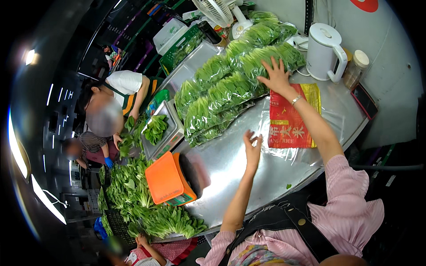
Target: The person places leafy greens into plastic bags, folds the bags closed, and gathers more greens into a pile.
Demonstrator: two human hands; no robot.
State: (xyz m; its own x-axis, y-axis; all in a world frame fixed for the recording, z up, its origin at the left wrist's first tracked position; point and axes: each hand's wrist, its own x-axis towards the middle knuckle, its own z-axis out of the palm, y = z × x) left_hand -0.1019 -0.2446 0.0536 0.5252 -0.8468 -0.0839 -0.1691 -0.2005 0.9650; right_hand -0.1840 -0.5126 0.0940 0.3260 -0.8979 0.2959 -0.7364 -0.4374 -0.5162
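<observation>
Clear plastic bags of leafy green vegetables (228, 91) lie in rows on the steel table (222, 173). My right hand (277, 76) rests on the bags at the right end, its fingers spread and nothing gripped. Lower down, my left hand (252, 151) hovers over the bare metal with fingers apart and holds nothing. Between my arms lies a flat red and yellow printed bag (286, 126), with clear plastic bags (333, 128) spread under and beside it.
An orange scale (166, 178) stands left of my left hand, beside heaped loose greens (133, 190). Another scale (173, 133) carries greens near a co-worker. A white kettle (323, 51), a jar (356, 68) and a phone (364, 103) line the right edge; a fan (217, 11) stands at the back.
</observation>
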